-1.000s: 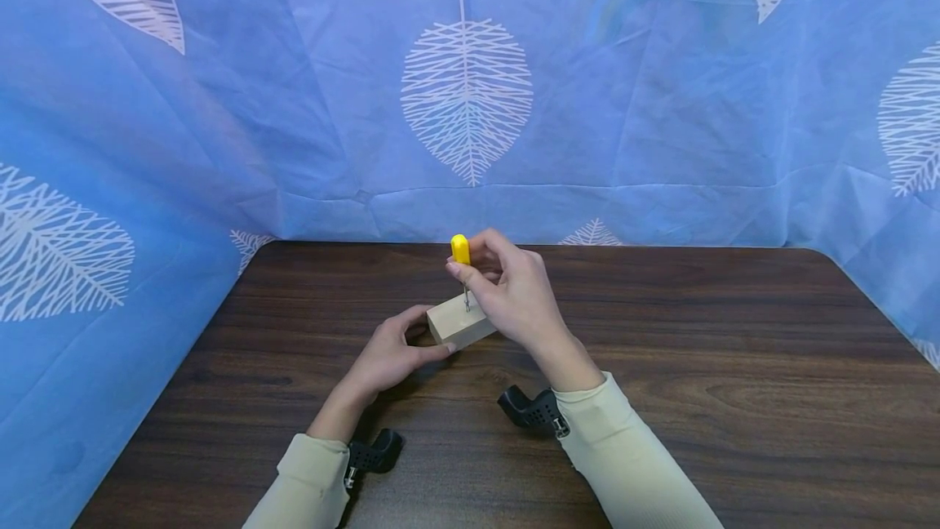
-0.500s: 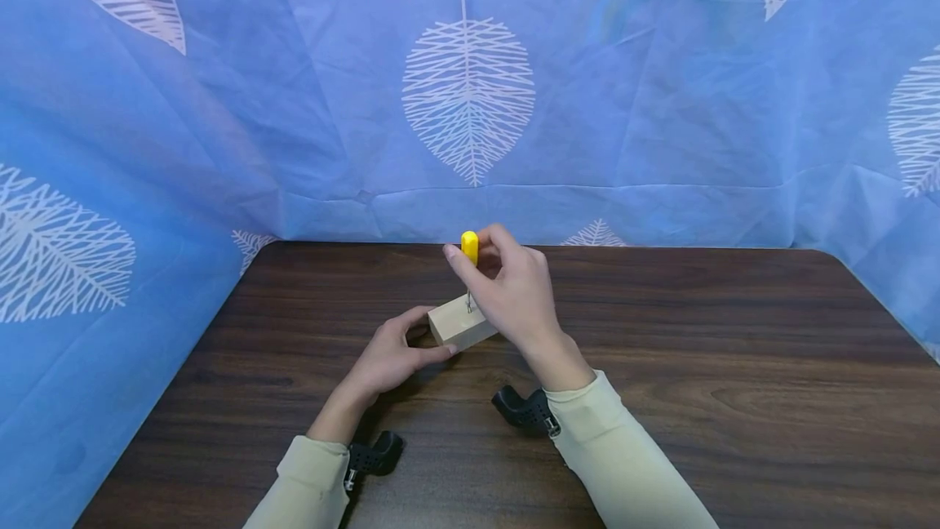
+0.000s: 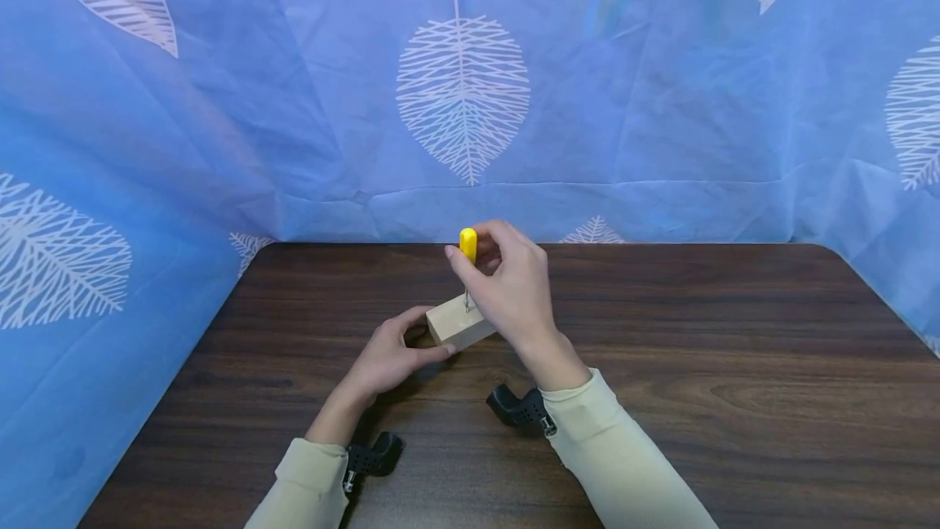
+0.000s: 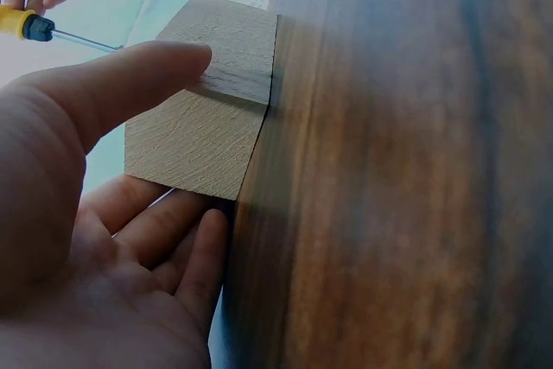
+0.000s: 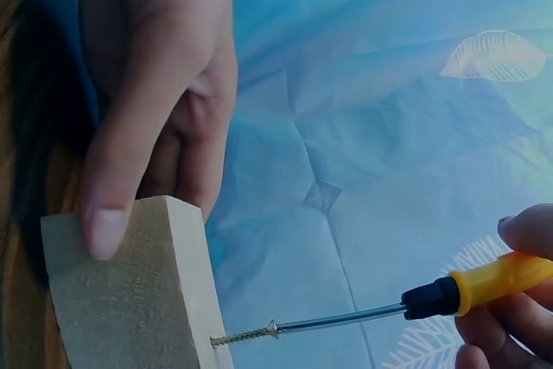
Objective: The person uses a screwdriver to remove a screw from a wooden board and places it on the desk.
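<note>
A pale wooden block lies on the table, held at its left end by my left hand. The thumb is along its near side, and the fingers are around the far side. A threaded screw stands partly sunk in the block's top face. My right hand holds a screwdriver by its yellow handle between thumb and fingers. Its metal shaft meets the screw's head, nearly upright over the block. The right hand hides the block's right end in the head view.
The dark wood-grain table spreads out on all sides of the block. Behind it and at the left hangs a blue cloth with white leaf prints. Black wrist mounts stick out beneath both sleeves.
The screwdriver's handle has moved slightly right and stands straighter. My right thumb has shifted along the handle, and the right wrist has edged left. The left hand and block stay in place.
</note>
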{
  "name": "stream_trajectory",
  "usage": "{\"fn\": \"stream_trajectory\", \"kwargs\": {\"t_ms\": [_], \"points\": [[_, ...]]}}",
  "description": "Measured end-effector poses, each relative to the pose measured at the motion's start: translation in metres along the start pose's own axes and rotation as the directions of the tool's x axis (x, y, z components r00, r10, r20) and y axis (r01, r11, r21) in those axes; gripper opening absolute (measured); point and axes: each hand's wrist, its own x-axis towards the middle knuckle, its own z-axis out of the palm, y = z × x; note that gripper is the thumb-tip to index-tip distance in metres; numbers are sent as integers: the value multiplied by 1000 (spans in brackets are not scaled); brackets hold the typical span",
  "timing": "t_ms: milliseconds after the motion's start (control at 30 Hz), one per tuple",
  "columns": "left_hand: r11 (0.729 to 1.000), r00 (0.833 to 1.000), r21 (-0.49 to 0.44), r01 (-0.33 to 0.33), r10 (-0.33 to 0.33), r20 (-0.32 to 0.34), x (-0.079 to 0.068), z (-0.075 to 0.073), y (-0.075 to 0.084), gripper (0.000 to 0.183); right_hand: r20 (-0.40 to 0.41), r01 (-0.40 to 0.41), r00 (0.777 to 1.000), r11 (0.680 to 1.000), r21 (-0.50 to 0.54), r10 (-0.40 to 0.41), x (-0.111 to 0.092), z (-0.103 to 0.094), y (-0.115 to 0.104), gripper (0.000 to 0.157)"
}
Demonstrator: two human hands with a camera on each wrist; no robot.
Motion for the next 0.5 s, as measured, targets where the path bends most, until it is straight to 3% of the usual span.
{"fn": "stream_trajectory", "kwargs": {"t_ms": [133, 500], "points": [[1000, 1000, 0, -3, 3, 2, -1, 0, 0, 58, -21, -2, 1000, 999, -37, 1, -1, 0, 0, 35], [1000, 1000, -8, 1, -1, 0, -1, -1, 0, 60, -41, 93, 994, 993, -74, -97, -3, 2, 2, 25]]}}
